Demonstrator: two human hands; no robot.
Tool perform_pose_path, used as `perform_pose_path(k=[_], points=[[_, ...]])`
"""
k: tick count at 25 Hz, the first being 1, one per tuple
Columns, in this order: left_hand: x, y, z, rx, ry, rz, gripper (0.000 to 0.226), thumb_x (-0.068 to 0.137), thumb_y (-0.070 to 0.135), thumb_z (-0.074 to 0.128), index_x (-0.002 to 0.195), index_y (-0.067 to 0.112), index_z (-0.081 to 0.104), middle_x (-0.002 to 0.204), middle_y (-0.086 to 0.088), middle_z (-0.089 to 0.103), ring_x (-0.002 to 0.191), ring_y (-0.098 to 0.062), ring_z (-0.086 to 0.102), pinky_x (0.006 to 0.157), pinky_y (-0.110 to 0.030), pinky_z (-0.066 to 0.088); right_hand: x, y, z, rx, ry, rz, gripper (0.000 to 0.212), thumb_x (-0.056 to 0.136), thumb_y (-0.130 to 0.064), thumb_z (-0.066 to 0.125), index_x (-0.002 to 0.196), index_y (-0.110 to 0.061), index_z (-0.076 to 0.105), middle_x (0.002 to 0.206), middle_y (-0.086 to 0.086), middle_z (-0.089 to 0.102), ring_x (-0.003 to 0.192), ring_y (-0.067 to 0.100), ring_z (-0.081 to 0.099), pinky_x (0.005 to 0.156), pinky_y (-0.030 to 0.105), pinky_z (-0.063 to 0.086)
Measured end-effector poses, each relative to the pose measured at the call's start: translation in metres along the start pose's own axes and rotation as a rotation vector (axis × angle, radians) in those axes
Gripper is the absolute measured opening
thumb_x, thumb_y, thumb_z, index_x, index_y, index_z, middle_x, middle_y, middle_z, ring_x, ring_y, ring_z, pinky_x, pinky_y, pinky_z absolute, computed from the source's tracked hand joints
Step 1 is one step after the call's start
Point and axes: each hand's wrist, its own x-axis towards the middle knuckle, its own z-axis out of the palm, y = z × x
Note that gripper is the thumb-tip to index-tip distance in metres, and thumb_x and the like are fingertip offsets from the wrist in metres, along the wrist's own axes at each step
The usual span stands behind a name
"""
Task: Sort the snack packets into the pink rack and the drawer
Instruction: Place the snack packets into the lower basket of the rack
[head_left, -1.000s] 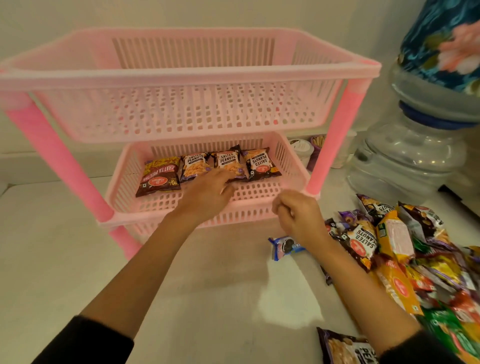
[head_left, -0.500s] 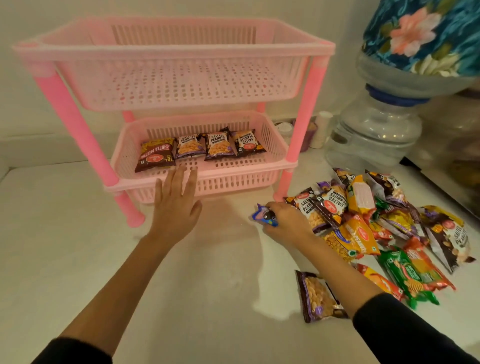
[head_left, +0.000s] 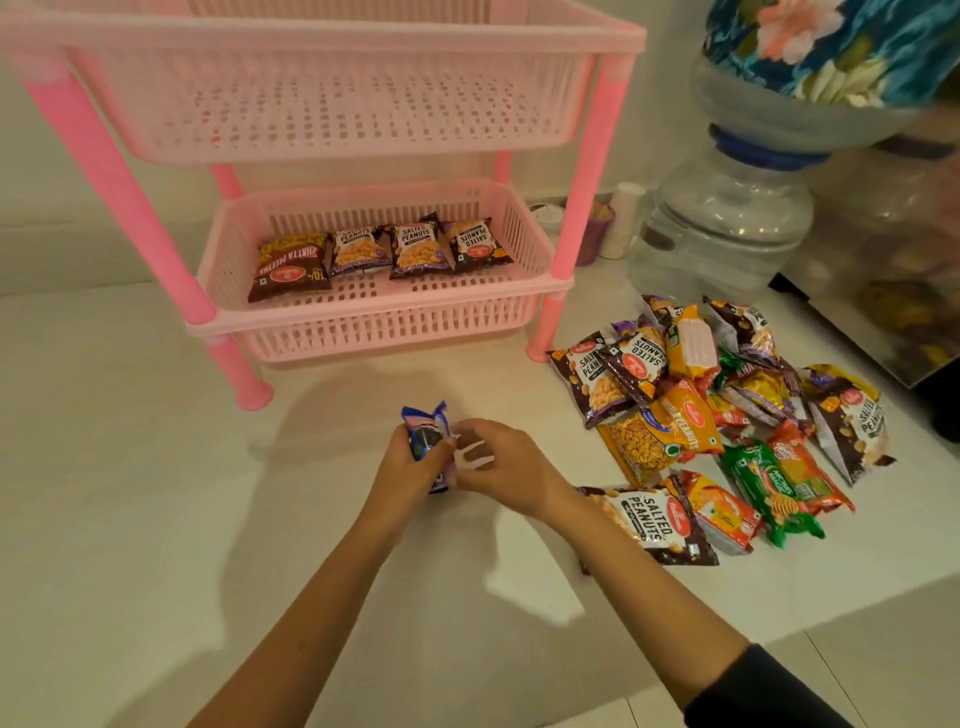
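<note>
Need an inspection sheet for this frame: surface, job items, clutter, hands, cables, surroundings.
Surface: pale floor, one tile seam in view.
Job's things: pink rack, four packets in a row in its lower basket, upper basket bare as far as visible; loose snack pile right of the rack; drawer not seen.
Clutter: small cups behind the rack.
Hands: left hand and right hand both hold a blue packet.
Cables: nothing seen.
Surroundings: water bottle with floral cover, wall behind.
</note>
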Motion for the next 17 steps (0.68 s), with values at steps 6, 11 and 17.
perform_pose_path(k=[6, 11, 17], points=[[0.004, -0.023, -0.035, 0.075, 0.079, -0.018, 0.024, 0.082, 0.031, 0.072, 0.099, 0.018, 0.062, 0.09, -0.003, 0.068, 0.078, -0.018, 0.066, 0.071, -0.031, 0.053, -0.061, 0.06, -0.075, -0.646, -0.285, 0.111, 0.09, 0.064, -0.053, 0.077, 0.141, -0.041, 0.033, 0.14, -0.004, 0.041, 0.132, 0.022, 0.028, 0.109, 0.045, 0.027], [0.002, -0.027, -0.038, 0.067, 0.063, -0.005, 0.026, 0.082, 0.034, 0.071, 0.102, 0.019, 0.066, 0.093, 0.0, 0.071, 0.083, -0.017, 0.068, 0.076, -0.033, 0.054, -0.096, 0.091, -0.095, -0.898, -0.31, 0.11, 0.093, 0.068, -0.047, 0.074, 0.142, -0.046, 0.018, 0.131, -0.006, 0.034, 0.122, 0.02, 0.031, 0.095, 0.041, 0.027], [-0.001, -0.019, -0.04, 0.019, 0.045, 0.014, 0.014, 0.085, 0.029, 0.069, 0.093, 0.019, 0.063, 0.089, -0.001, 0.069, 0.079, -0.017, 0.066, 0.065, -0.023, 0.049, -0.07, 0.07, -0.087, -0.663, -0.081, -0.05, 0.063, 0.075, -0.037, 0.071, 0.132, -0.032, 0.042, 0.117, -0.004, 0.054, 0.105, 0.014, 0.053, 0.082, 0.033, 0.049]])
